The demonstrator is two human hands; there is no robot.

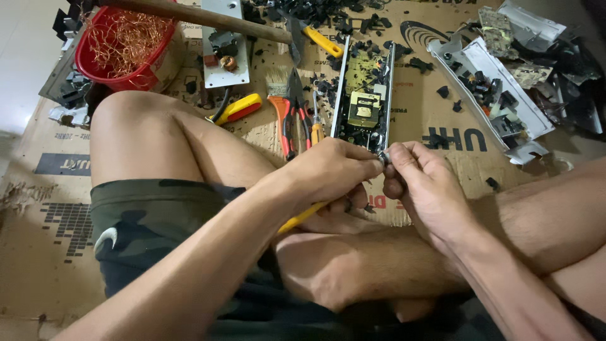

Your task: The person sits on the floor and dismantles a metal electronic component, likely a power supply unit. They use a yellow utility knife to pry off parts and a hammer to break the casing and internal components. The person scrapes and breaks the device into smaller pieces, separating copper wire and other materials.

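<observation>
Head view, looking down at crossed bare legs on flattened cardboard (38, 252) spread over the floor. Camouflage shorts (158, 208) at lower left. Red basket (126, 44) of tangled copper wire at top left, wooden handle (202, 16) lying across above it. Grey metal plate (225, 44) with a small coil beside the basket. Long open metal casing with circuit board (365, 95) at centre top, just beyond the hands — yellow transformer on it. Second bent metal casing (486, 88) at right, black plastic scraps (328, 12) scattered around. Red-handled pliers (289, 123) left of the board, small paintbrush (276, 79) above them, red-and-yellow handle (238, 108) further left, yellow-handled tool (322, 41) near the top.

Left hand (331, 173) closed, fingertips pinched on a small dark part (382, 156); yellow-handled screwdriver (303, 216) also tucked in the same fist, handle sticking out below toward the lap. Right hand (429, 186) closed too, thumb and forefinger pinching the same small part from the other side — hands touching at the fingertips. Part held in the air over the shins, just in front of the near end of the circuit board; too small to tell what kind.
</observation>
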